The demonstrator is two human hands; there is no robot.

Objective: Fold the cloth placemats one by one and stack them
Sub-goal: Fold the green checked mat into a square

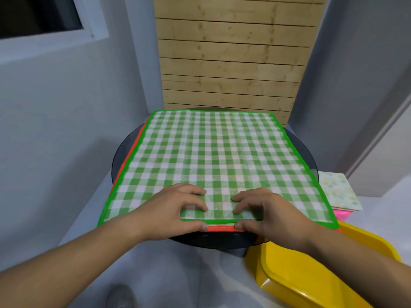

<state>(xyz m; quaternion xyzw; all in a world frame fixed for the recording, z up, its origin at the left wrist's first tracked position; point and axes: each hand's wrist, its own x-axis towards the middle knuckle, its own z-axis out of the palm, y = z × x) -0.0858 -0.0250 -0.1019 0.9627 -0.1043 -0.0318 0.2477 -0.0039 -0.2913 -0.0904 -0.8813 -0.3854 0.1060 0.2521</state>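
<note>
A green-and-white checked placemat [213,156] with a green border lies flat on a round dark table [298,143]. Beneath it an orange-edged placemat [131,152] shows along the left side and at the near edge. My left hand [175,210] and my right hand [266,212] sit side by side at the middle of the near edge. On each hand the fingers lie on top of the green mat and the thumb is under its edge, pinching it. The orange edge shows just below both thumbs.
A yellow plastic tub [311,274] stands at the near right, below the table. A folded pale floral cloth [338,192] lies on something pink [342,215] to the right of the table. A wooden slat panel [231,63] rises behind the table, between grey walls.
</note>
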